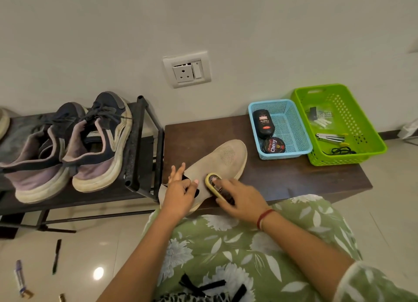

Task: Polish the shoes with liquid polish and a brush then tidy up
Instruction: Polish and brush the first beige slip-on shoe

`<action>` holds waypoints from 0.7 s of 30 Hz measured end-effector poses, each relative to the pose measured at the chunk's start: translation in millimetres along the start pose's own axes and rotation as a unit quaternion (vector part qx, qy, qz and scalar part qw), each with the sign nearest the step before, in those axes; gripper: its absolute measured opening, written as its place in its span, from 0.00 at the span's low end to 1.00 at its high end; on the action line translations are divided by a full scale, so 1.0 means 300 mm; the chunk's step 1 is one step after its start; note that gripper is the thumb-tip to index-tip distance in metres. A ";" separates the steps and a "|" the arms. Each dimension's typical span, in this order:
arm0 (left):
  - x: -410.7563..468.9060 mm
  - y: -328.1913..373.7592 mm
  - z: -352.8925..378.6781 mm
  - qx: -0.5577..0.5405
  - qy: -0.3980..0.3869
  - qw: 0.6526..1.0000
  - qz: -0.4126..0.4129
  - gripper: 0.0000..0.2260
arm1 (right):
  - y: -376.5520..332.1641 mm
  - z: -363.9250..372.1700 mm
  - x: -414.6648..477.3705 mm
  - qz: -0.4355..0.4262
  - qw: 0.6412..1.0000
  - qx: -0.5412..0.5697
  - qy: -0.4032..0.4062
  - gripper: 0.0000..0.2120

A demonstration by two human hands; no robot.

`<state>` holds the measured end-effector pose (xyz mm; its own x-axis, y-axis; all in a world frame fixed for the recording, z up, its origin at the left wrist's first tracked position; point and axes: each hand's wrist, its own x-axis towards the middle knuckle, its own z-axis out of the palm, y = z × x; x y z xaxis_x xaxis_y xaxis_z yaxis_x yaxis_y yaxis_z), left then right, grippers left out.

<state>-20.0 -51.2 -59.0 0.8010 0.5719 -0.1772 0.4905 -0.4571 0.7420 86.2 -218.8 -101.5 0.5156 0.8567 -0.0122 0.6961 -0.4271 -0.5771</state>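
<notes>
The beige knit slip-on shoe [217,159] lies on its sole on the dark brown wooden bench [282,177], toe pointing away from the person and heel at the near edge. The left hand [181,193] holds it at the heel opening, thumb laid on the upper and fingers reaching over the collar. The right hand [242,197] is closed round a yellow-rimmed oval brush [213,181] with a dark back, pressed against the shoe's side just beside the opening. The two hands are close but apart.

This looks like the brushing step — polish being worked into the fabric. The next move likely calls for strokes toward the toe, which seems unbrushed, with the left hand keeping the light shoe from sliding.

Further along the bench, a light blue mesh plastic basket [294,125] holds a black plastic polish bottle [263,125] lying on its side and a round dark polish tin [273,145]; both read "Cherry" — the smaller print is too fine to make out. Touching it is a lime green perforated plastic basket [362,129] of small items. Left of the bench, a pair of navy-and-lilac laced sneakers [99,143] sits on a black metal rack [138,143].
</notes>
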 end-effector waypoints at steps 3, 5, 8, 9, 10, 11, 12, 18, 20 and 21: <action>-0.004 0.010 0.005 -0.006 -0.001 1.000 0.001 0.24 | 0.093 -0.062 0.063 0.177 0.981 -0.047 0.059 0.23; 0.000 0.012 0.005 -0.012 0.002 1.000 -0.014 0.23 | 0.084 -0.068 0.053 0.175 0.981 -0.042 0.072 0.22; 0.009 0.005 -0.008 -0.022 -0.009 0.999 -0.031 0.21 | -0.025 -0.002 -0.019 0.057 0.998 -0.025 0.011 0.23; 0.010 0.002 -0.012 -0.023 -0.014 0.999 -0.033 0.20 | -0.017 -0.004 -0.018 0.073 0.997 -0.031 0.014 0.22; 0.010 0.001 -0.015 -0.022 -0.020 0.999 -0.034 0.17 | 0.020 -0.023 0.008 0.136 0.989 -0.039 0.031 0.21; 0.008 -0.002 -0.015 -0.020 -0.024 0.999 -0.033 0.15 | 0.060 -0.051 0.032 0.203 0.976 -0.041 0.060 0.21; 0.008 -0.003 -0.013 -0.019 -0.025 0.999 -0.035 0.14 | 0.089 -0.069 0.045 0.236 0.968 -0.041 0.078 0.21; 0.015 -0.001 -0.016 -0.021 -0.029 0.998 -0.059 0.13 | 0.012 -0.024 0.015 0.061 0.998 -0.022 0.001 0.20; 0.009 0.002 -0.014 -0.026 -0.026 0.998 -0.056 0.13 | 0.076 -0.071 0.068 0.177 0.981 -0.024 0.079 0.20; 0.006 0.006 -0.015 -0.034 -0.022 0.997 -0.060 0.14 | 0.084 -0.078 0.074 0.191 0.976 -0.011 0.105 0.20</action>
<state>-19.3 -48.0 -55.1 0.7529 0.5888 -0.2939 0.5605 -0.3395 0.7554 127.0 -217.3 -97.3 0.8289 0.5568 -0.0529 0.4429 -0.7112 -0.5460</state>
